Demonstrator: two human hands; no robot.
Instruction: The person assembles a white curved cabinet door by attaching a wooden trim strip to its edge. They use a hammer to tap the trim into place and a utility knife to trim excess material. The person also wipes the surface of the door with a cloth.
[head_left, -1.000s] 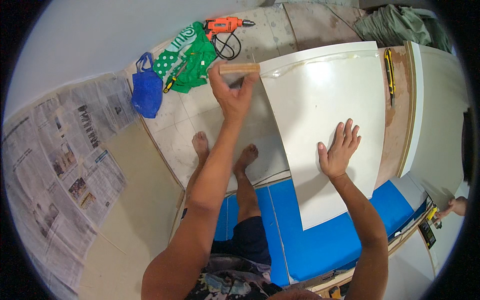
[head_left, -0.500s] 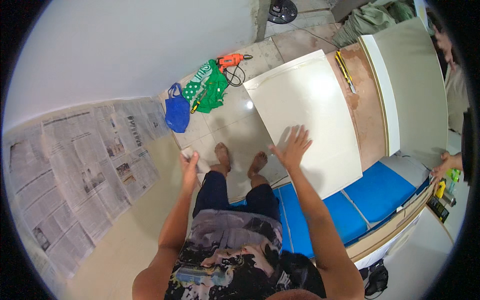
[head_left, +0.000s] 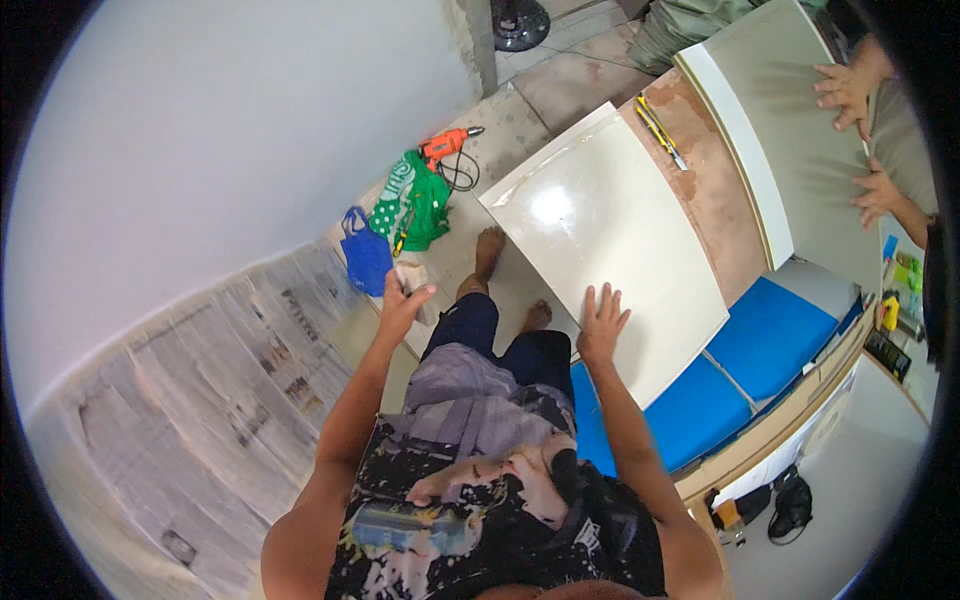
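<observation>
My left hand (head_left: 403, 308) is closed around a small pale beige piece (head_left: 413, 275); its exact kind cannot be made out. Fingers stretched, my right hand (head_left: 604, 325) rests on the near left part of a large glossy white panel (head_left: 610, 220), holding nothing. This panel overlaps blue padded slabs (head_left: 695, 425) at its near end. Just beyond its right edge, a yellow utility knife (head_left: 661, 132) lies on a brown, stained surface.
At right, another person's hands (head_left: 850, 95) touch a beige board (head_left: 765, 80). An orange drill (head_left: 447, 146), green bag (head_left: 428, 205) and blue bag (head_left: 367, 262) lie by the wall. Newspaper sheets (head_left: 220, 400) spread at left. Cardboard (head_left: 760, 425) edges the blue slabs.
My right hand has slid nearer the panel's left edge. My left hand has shifted slightly up and right with the beige piece. Both the other person's hands now reach the beige board.
</observation>
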